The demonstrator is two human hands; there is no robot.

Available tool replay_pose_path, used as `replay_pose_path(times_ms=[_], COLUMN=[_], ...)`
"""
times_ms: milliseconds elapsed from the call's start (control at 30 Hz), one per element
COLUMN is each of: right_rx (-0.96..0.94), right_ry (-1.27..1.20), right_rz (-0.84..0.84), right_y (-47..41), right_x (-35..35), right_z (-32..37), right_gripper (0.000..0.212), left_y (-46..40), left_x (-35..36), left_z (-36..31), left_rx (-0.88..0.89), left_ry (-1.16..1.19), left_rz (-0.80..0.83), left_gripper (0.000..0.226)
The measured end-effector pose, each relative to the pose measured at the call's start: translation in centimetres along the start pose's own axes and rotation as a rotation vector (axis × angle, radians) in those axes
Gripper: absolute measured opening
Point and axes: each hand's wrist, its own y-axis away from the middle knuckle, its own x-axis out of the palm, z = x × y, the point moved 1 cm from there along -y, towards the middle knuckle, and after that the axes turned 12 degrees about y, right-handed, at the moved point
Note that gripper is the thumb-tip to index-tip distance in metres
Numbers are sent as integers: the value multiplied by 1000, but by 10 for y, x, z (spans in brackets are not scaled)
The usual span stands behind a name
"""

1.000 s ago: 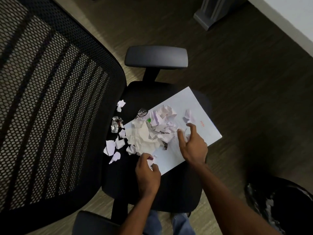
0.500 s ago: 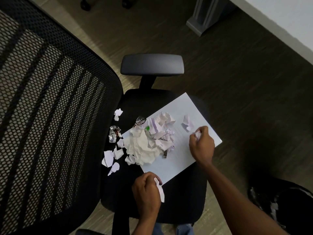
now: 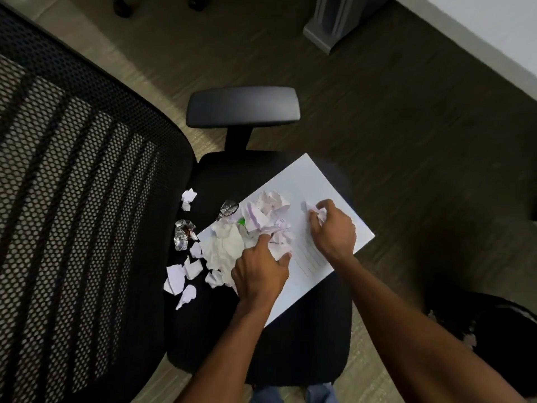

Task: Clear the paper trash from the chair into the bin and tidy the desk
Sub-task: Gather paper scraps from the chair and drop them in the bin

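Observation:
A flat white sheet (image 3: 305,181) lies on the black chair seat (image 3: 296,344). On the sheet's left half sits a pile of crumpled paper (image 3: 255,225). More white scraps (image 3: 180,279) and foil wrappers (image 3: 183,234) lie on the seat left of the sheet. My left hand (image 3: 258,271) rests on the pile's near side, fingers closed on a crumpled scrap. My right hand (image 3: 332,228) is on the sheet to the right of the pile, pinching small paper scraps (image 3: 319,212) between thumb and fingers.
The chair's mesh backrest (image 3: 72,213) fills the left. An armrest (image 3: 242,107) stands behind the seat. A black bin (image 3: 499,338) with a liner sits on the wood floor at the lower right. A grey desk leg (image 3: 331,21) and a white desk edge (image 3: 479,33) are at the top right.
My left hand has moved from the seat's near edge up onto the paper pile. My right hand shifted left along the sheet to a scrap beside the pile.

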Motion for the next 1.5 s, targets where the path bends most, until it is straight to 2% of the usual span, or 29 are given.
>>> replay_pose_path(times_ms=[133,267,400,533,600,667,767,833,967,1100,1200,1333,1500], right_rx=[82,313,462,537,528,504,513,543,597,724,899,1137,1256], right_ry=[-248,-675,-964,-1183,-1261,-1341,-1464,-1501,-1451,-1399,-1426,-1537,-1508], right_rz=[-31,82,174,300,349,374,258,93,-134,-321,-430,-468,-426], right_y=[18,49,87,113,122,131,145,155,166,171,167,153,136], right_x=[-6,-11,-21,-22,-24,-31,-49,-67,-108,-130,-131,-116,-83], right_z=[-2,-5,-10,-16,-19,-24,-44,-71,-151,-255,-339,-446,-531], right_gripper=[27,18,27,27,22,27,42,35,27,18,13,18,28], left_y=[-6,-5,5,22,34,49,77,97,151,209,240,267,279], left_x=[7,9,0,-13,-13,-2,29,57,130,221,300,403,490], left_z=[7,9,7,0,-7,-19,-46,-70,-122,-172,-199,-217,-216], left_rx=[32,120,114,77,-15,-163,-329,-380,-301,-278,-339,-442,-492], left_ry=[-98,-75,11,258,477,678,879,928,901,857,815,810,811], left_rz=[17,-21,-74,-193,-181,-104,55,142,173,283,381,513,661], left_gripper=[54,26,16,17,20,24,23,22,8,14,15,14,20])
